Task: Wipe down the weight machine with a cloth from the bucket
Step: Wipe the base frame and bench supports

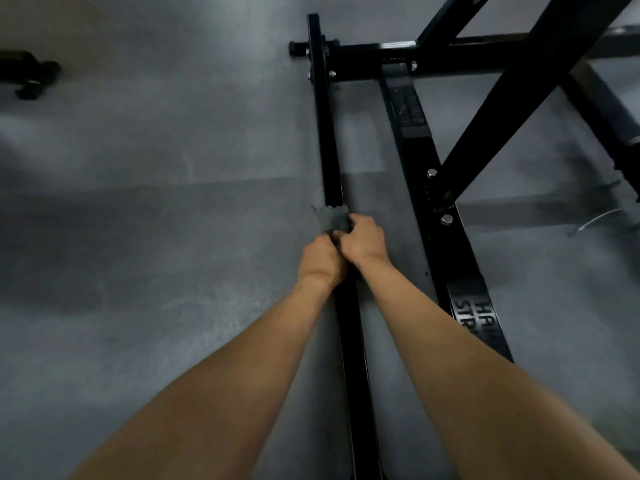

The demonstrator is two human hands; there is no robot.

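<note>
The black weight machine frame (415, 60) lies low over the grey floor. One long black bar (325, 133) of it runs from the bottom of the view up to a cross member. A grey cloth (331, 219) is wrapped over this bar about halfway along. My right hand (363, 239) grips the cloth against the bar. My left hand (320, 259) sits just behind it, fingers curled around the bar and the cloth's lower edge. No bucket is in view.
A second flat black beam (446, 237) with white lettering runs parallel on the right, with bolts and a diagonal strut (519, 91) rising from it. Another dark piece of equipment (27, 74) sits at the far left on the grey floor (156, 237).
</note>
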